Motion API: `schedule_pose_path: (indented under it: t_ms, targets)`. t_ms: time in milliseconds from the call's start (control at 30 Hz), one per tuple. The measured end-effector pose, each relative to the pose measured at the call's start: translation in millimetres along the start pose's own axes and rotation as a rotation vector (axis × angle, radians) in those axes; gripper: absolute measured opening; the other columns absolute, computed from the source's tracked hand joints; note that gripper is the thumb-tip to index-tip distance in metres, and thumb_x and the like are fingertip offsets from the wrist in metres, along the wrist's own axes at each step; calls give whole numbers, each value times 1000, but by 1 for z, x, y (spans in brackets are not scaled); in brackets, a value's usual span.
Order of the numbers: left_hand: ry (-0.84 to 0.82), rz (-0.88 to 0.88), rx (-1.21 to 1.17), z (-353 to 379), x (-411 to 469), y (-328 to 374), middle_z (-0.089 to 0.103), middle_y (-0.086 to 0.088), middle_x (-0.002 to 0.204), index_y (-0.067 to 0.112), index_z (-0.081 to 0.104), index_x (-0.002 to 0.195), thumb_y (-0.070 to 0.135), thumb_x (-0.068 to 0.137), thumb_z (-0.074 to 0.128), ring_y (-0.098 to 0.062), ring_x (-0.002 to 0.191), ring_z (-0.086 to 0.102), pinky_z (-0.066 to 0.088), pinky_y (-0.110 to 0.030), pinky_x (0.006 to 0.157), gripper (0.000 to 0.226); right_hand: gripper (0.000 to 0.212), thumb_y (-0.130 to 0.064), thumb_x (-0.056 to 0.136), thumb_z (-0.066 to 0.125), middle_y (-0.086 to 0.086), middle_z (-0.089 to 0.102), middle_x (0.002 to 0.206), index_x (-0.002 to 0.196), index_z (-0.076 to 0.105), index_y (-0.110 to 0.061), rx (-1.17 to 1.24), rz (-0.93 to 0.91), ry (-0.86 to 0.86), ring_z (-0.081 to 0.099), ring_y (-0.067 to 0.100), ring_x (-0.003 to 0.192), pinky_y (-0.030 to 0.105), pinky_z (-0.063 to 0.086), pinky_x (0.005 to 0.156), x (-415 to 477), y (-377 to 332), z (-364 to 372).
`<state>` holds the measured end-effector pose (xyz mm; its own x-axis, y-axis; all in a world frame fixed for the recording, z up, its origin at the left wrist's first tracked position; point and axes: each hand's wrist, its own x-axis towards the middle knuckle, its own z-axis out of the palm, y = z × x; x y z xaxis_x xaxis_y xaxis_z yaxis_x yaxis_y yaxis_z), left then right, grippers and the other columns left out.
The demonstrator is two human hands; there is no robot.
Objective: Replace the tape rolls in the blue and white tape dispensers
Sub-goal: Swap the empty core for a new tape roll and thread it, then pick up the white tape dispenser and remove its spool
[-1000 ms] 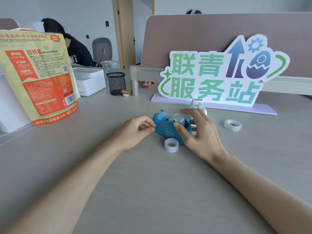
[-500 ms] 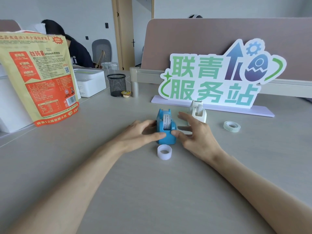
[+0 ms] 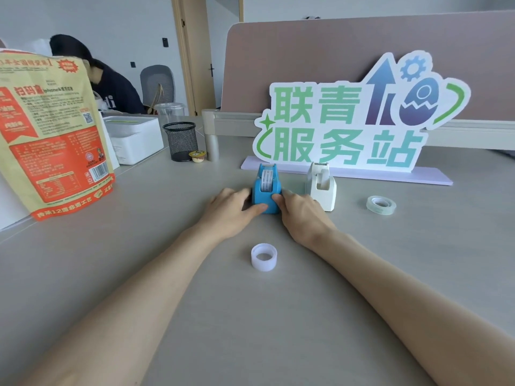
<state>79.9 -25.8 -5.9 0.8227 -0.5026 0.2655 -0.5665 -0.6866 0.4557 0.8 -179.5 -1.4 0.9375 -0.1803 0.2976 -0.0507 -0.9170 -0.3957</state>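
Blue dispenser (image 3: pixel 266 190) is now turned end-on to the camera and pushed further out on the table (image 3: pixel 278 316), just left of the white dispenser (image 3: pixel 321 188). A second ago it sat side-on, closer in, with the right hand reaching over its top. Half a second ago it was already end-on, now it's parked near the sign (image 3: pixel 351 121).

Left hand (image 3: pixel 232 210) flanks the blue body on its left side, thumb pressed against the near face. Right hand (image 3: pixel 302 213) does the same on the right. Fingers on both are curled in against the dispenser, not spread, squeezing it between them. Far-side fingers are hidden behind the body, so how firm the hold is I can't tell.

A roll is seated in the blue dispenser, its label strip facing the camera. The white ring (image 3: pixel 264 257) that lay right by the dispenser now sits on its own nearer the camera, well clear of both hands. Looks like a spent core, but can't confirm.

My read: blue one is done or nearly done, being set down in place. White dispenser's slot looks empty from here. Clear tape roll (image 3: pixel 380 205) lies flat to its right, untouched, likely the one for it. So roughly halfway.
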Motion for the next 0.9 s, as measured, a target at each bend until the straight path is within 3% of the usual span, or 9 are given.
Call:
schedule_pose_path:
  t_ms: [200, 367, 467, 533, 633, 733, 833, 900]
  targets:
    - [26, -11, 34, 9, 23, 2, 63, -5, 99, 14, 57, 103, 54, 89, 50, -27, 110, 52, 40, -37, 83, 43, 25, -17, 100, 40, 26, 63, 98, 117, 46, 0, 3, -2, 19, 57, 46, 88, 37, 38, 64, 7, 5, 2]
    - [58, 4, 85, 10, 21, 6, 56, -2, 87, 13, 54, 94, 51, 92, 48, -30, 107, 52, 39, -36, 79, 39, 21, -21, 96, 47, 22, 64, 92, 109, 48, -4, 27, -29, 26, 57, 42, 85, 40, 46, 68, 1, 4, 0]
    - [32, -45, -66, 6, 14, 0, 67, -4, 112, 17, 58, 112, 61, 83, 43, -26, 114, 57, 46, -39, 93, 55, 17, -18, 94, 48, 21, 64, 87, 104, 49, -5, 35, -56, 57, 57, 43, 82, 40, 46, 66, -8, 4, -4]
    - [75, -88, -253, 1, 4, 2, 63, -2, 126, 18, 57, 122, 51, 89, 47, -21, 119, 56, 44, -38, 101, 48, 17, -15, 93, 47, 21, 64, 88, 105, 50, -4, 31, -80, 80, 56, 43, 81, 37, 41, 63, -15, 3, -8]
    - [109, -92, -388, -8, -22, 11, 66, 7, 106, 22, 62, 104, 41, 96, 44, -16, 104, 58, 43, -31, 86, 27, 24, -13, 95, 45, 20, 64, 102, 114, 53, 0, 16, -106, 94, 58, 44, 90, 42, 47, 73, -26, 0, -13]
    - [-59, -64, -491, -21, -57, 25, 59, 13, 71, 26, 61, 83, 63, 85, 45, -12, 78, 56, 46, -35, 78, 40, 21, -17, 99, 41, 20, 62, 103, 102, 53, 0, -7, -104, 70, 57, 43, 90, 42, 47, 74, -35, -2, -15]
    - [-236, -5, -414, -27, -86, 37, 58, 8, 70, 25, 60, 82, 69, 72, 60, -6, 62, 47, 40, -30, 65, 45, 23, -20, 99, 42, 18, 60, 96, 86, 51, -4, -6, -72, 28, 56, 40, 89, 40, 45, 73, -41, -4, -15]
    - [-246, 52, -323, -30, -96, 40, 58, 8, 73, 25, 59, 80, 67, 64, 67, -7, 62, 47, 40, -32, 62, 46, 29, -26, 98, 46, 15, 61, 95, 86, 56, -1, -11, -66, 5, 57, 36, 89, 40, 47, 77, -45, -4, -16]
